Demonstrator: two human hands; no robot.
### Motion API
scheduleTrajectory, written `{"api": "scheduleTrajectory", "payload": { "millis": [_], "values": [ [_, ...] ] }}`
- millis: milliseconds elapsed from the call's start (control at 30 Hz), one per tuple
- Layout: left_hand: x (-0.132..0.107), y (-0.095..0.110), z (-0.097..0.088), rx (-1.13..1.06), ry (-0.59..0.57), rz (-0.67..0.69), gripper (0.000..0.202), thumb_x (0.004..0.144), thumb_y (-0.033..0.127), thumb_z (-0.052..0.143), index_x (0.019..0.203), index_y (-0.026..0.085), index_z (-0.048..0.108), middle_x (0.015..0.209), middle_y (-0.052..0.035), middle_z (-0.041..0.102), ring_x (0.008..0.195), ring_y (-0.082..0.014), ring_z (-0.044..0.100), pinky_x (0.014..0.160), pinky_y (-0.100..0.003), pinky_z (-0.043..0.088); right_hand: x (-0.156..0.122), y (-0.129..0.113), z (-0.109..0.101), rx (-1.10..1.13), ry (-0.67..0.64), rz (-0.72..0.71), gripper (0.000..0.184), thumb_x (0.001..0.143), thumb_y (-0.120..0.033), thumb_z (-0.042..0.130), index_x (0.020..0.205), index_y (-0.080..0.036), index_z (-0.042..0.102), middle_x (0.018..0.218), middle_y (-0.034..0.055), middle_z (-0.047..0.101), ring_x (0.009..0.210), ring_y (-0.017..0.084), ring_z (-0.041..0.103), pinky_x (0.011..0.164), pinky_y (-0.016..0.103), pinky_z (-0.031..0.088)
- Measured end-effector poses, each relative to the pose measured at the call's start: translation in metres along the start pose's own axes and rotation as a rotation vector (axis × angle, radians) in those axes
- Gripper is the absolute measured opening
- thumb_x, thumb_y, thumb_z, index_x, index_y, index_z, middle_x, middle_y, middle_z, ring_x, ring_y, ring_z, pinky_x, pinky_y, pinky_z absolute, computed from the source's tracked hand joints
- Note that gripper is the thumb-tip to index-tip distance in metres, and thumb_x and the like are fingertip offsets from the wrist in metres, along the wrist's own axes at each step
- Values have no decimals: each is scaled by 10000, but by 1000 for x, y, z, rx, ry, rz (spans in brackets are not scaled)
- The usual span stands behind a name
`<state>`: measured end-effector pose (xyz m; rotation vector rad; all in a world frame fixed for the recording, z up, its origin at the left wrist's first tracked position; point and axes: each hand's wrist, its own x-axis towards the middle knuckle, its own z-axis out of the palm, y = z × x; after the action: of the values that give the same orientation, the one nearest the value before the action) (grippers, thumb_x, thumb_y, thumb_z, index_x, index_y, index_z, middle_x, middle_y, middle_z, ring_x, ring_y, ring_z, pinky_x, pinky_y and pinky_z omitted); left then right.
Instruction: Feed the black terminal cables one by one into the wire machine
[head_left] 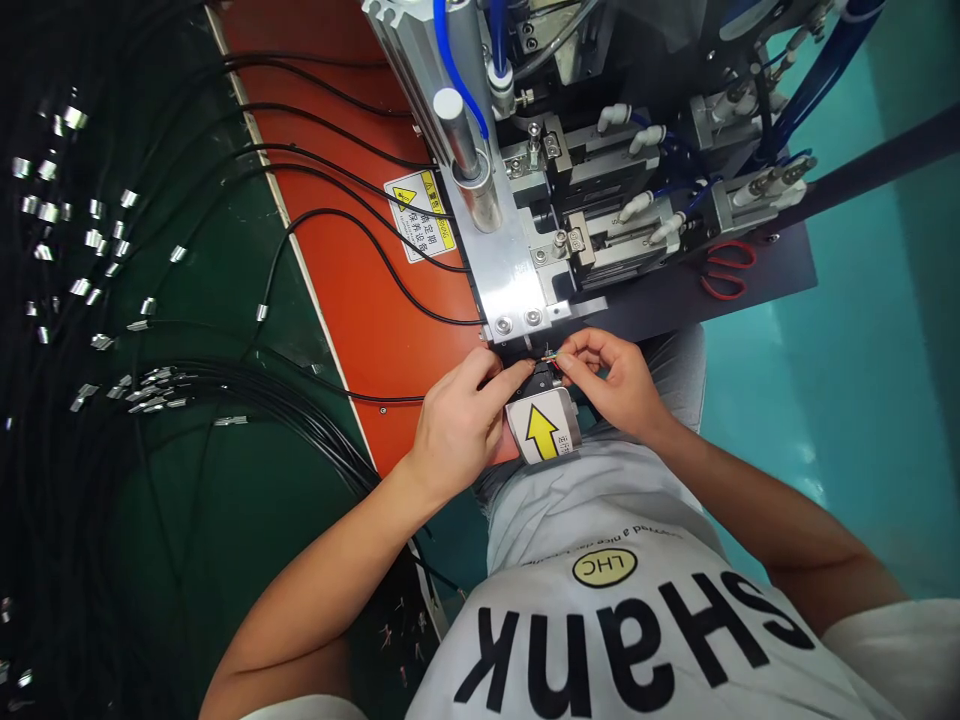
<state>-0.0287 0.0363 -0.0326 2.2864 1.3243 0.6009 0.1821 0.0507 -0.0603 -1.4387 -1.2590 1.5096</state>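
Observation:
At the front end of the machine, my left hand is closed on a black cable that comes in from the left. Its index finger presses down by the small black fixture, close to the cable's end. Thin coloured wires stick out there, and my right hand pinches them between thumb and fingertips. The fingers partly cover the wire tips. Just below the fixture is a metal part with a yellow arrow label.
Several black cables cross the orange surface into the machine's metal plate. A bundle of cables with metal ends lies on the green table. Red-handled scissors rest at the right. Pneumatic cylinders stand behind.

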Motion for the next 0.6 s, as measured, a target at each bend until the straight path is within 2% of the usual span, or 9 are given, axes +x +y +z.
{"api": "scheduleTrajectory", "payload": {
  "millis": [333,467,600],
  "values": [
    [1,1,0,17,-3,3,364,974,143,372,1211,207,641,898,-77,569,994,-200,620,721,-285,547,1,-3,-2,-43,11,25,124,861,-317,675,829,-200,648,710,2,661,653,156,650,593,288,465],
    [1,1,1,36,-2,11,370,978,147,360,1213,212,639,893,-75,563,987,-199,621,708,-282,544,0,-9,-1,-135,41,-12,93,861,-278,658,807,-203,646,687,-1,660,631,154,638,574,289,447],
    [1,1,1,68,-4,18,365,982,160,362,1212,206,643,885,-77,555,968,-196,619,684,-266,529,-1,-11,-1,-249,66,-58,60,857,-234,651,804,-207,648,687,-2,673,625,149,629,622,305,462]
  ]
}}
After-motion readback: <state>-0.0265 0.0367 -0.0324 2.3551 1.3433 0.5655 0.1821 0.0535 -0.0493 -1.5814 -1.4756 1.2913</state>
